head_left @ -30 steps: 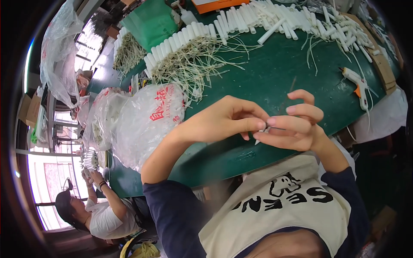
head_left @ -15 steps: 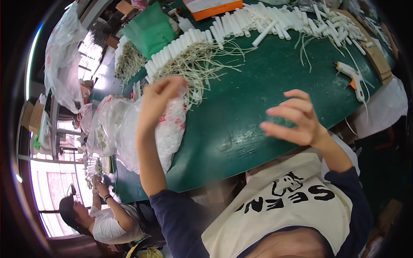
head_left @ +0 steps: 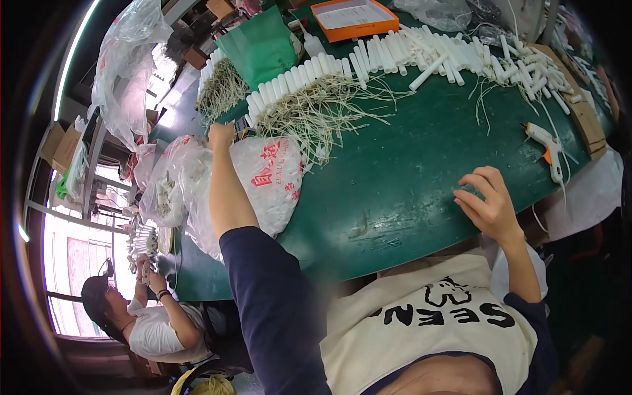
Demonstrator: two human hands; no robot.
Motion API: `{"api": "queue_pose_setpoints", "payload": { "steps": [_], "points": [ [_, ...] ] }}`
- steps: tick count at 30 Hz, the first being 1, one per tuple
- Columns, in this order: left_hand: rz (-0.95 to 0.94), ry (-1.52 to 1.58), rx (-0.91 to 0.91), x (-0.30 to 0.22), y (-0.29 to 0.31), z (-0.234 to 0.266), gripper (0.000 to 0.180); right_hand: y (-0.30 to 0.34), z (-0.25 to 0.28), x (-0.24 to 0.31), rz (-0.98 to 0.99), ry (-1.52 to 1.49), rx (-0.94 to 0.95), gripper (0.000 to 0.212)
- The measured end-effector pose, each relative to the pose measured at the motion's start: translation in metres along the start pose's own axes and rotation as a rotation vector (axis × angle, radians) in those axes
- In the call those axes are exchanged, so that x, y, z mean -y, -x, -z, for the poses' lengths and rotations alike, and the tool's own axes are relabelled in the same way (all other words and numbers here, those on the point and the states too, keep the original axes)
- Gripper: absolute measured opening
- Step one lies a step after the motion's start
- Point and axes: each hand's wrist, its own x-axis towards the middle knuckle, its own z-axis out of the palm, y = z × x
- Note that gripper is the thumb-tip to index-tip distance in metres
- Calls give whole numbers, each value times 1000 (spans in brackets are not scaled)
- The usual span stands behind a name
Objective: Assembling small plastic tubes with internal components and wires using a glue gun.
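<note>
My left hand (head_left: 222,135) is stretched far out past a white plastic bag with red print (head_left: 266,174). Its fingers look curled together, beside some small dark items, and what is in them is hidden. My right hand (head_left: 487,204) hovers over the near right of the green table (head_left: 388,171), fingers bent and apart, holding nothing. Beyond the bag lies a row of white tubes (head_left: 296,79) with thin pale strings (head_left: 309,112) trailing from them. More white tubes (head_left: 447,52) are heaped along the far side.
A white glue gun (head_left: 545,145) lies at the right with its cord. At the back are an orange-rimmed box (head_left: 355,18), a white squeeze bottle (head_left: 313,45) and a green plastic sheet (head_left: 260,49). Another person (head_left: 168,322) works with both hands at the left.
My left hand has moved left and away, past the white bag, with the arm now straighter. My right hand has moved right and lower, its fingers less spread. The view has shifted slightly.
</note>
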Motion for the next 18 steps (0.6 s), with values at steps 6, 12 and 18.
{"api": "queue_pose_setpoints", "payload": {
  "steps": [6, 12, 18],
  "points": [
    [235, 381, 99, 27, -5, 6, 41, 4, 0, 4, 2, -47, 31, 21],
    [35, 256, 362, 19, 4, 43, 33, 8, -6, 3, -13, -89, 39, 21],
    [-541, 92, -137, -86, 64, 84, 29, 17, -14, -5, -76, -84, 21, 22]
  ]
}}
